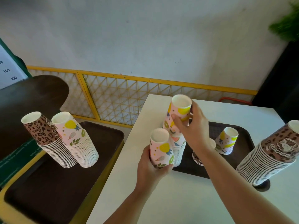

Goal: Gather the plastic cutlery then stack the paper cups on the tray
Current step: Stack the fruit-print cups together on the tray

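My left hand (pixel 151 168) grips a single upside-down fruit-print paper cup (pixel 161 147) just left of the dark tray (pixel 244 131) on the white table. My right hand (pixel 192 126) grips the top fruit-print cup (pixel 178 112) of a tall stack of fruit-print cups (pixel 177 149) standing at the tray's left edge. One more upside-down fruit-print cup (pixel 226 140) stands alone in the tray's middle. A small leopard-print cup (pixel 196 157) lies behind my right forearm, mostly hidden. No cutlery is visible.
A tall leopard-print cup stack (pixel 268 159) leans at the table's right edge. On a second dark tray (pixel 68 183) to the left stand a leopard-print stack (pixel 50 141) and a fruit-print stack (pixel 77 139). A yellow lattice fence (pixel 126 101) runs behind.
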### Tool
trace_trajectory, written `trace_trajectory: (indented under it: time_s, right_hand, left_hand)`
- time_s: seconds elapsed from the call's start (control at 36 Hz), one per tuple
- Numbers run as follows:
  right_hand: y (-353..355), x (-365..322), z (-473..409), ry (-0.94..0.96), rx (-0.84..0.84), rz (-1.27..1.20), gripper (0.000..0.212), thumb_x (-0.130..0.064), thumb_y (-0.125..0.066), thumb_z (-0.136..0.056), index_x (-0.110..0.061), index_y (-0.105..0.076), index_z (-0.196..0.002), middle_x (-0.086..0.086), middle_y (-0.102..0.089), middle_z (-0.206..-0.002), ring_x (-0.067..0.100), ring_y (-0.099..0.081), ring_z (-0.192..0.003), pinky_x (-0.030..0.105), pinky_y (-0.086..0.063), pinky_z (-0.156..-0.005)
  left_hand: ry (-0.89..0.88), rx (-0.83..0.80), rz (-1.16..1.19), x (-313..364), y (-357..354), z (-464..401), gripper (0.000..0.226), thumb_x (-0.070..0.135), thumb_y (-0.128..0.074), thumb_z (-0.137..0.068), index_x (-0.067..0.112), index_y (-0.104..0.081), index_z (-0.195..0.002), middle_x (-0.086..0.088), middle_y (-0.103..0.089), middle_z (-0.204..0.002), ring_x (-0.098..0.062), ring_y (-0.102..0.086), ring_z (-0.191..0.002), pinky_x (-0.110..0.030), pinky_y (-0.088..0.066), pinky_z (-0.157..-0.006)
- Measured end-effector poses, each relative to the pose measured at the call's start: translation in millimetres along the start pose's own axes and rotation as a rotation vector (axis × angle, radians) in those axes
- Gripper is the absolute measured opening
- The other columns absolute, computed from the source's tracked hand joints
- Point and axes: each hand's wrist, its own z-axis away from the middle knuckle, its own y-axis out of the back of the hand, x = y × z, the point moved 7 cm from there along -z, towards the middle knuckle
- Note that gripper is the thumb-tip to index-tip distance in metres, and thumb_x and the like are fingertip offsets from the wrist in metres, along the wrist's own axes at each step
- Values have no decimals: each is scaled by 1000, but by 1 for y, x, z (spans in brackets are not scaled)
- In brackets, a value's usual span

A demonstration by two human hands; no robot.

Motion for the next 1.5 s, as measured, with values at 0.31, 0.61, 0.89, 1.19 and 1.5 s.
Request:
trace_trajectory:
  time_s: [0.31, 0.61, 0.89, 1.19, 1.5]
  right_hand:
    - [8, -27, 23, 122, -187, -102, 88, -61, -63, -64, -25, -33, -138, -11, -38, -138, -7, -37, -124, -1, -30, -93]
    - [23, -42, 4, 114, -90, -231, 52, -46, -69, -63, -27, -49, -108, -16, -61, -93, -1, -61, -85, 10, -47, -66]
    - [-1, 8, -9, -51, -119, -154, 56, -25, -77, -70, -18, -49, -118, -15, -56, -97, -14, -55, -85, 0, -43, -67]
    - [-28, 59, 21, -131, -229, -47, 70, -32, -76, -72, -14, -41, -130, -4, -54, -118, 1, -50, -99, 0, -39, -69]
    - [-22, 46, 23, -68, -155, -76, 80, -30, -75, -74, -21, -28, -139, -4, -44, -133, 10, -44, -121, 25, -46, -94]
  left_hand:
    - [-166, 123, 95, 71, 16, -14, 69, 23, -90, -56, 38, -48, -110, 15, -65, -105, 0, -62, -97, -11, -51, -72]
    - [-360, -2, 155, 115, 2, -41, 83, 39, -71, -76, 20, -23, -141, -2, -40, -143, -11, -43, -130, -24, -44, -101]
    - [134, -11, 295, 45, -33, -50, 83, 67, -19, -75, 25, -23, -147, 8, -27, -153, -11, -23, -142, -39, -18, -118]
    - [148, -63, 316, 33, -55, -42, 40, 62, -19, -81, 48, -45, -109, 25, -55, -107, 8, -53, -98, -19, -35, -89]
    - [140, 59, 323, 31, -39, -28, 38, 50, -25, -90, 36, -47, -119, 24, -54, -112, 22, -50, -98, 1, -39, -77]
